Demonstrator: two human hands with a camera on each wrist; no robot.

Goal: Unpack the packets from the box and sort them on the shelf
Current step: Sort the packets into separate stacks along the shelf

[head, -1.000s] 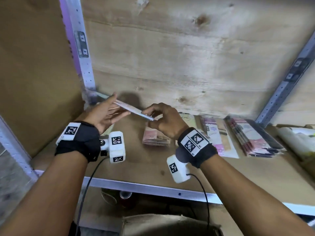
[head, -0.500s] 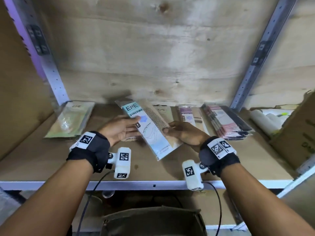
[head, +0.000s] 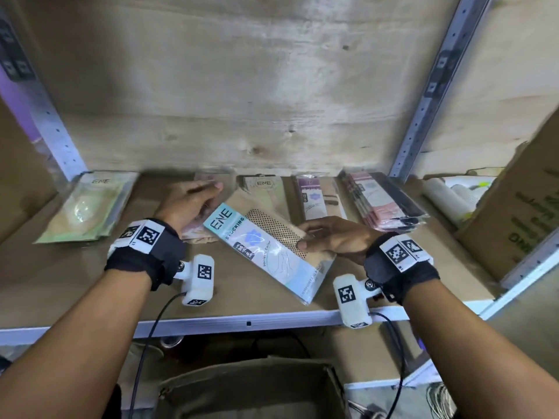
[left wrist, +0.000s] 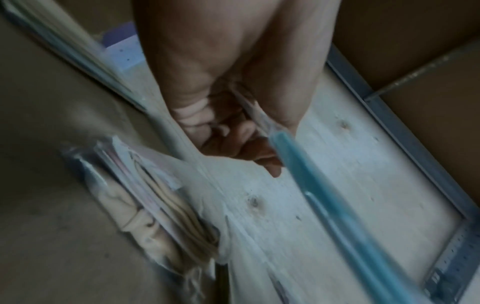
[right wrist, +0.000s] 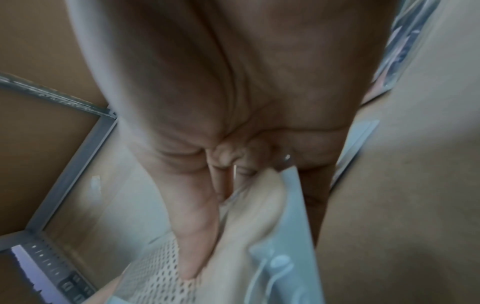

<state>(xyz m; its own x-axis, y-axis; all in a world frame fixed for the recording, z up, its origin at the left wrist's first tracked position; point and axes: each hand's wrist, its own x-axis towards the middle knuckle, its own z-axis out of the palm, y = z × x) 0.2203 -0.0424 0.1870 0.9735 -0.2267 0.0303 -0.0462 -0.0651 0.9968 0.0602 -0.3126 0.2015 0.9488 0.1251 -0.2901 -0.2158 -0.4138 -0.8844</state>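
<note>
Pinching packet (head: 266, 255) with right hand (head: 335, 240); cannot tell left hand (head: 187, 207) grip; risks slipping off shelf (head: 90, 297) edge.

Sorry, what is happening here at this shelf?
A person is sorting goods on a shelf. The right hand grips a blue packet by its edge. The left hand reaches toward the back and seems to pinch a thin packet, too blurred to be sure. Other piles lie along the back wall; the box stands below.
</note>
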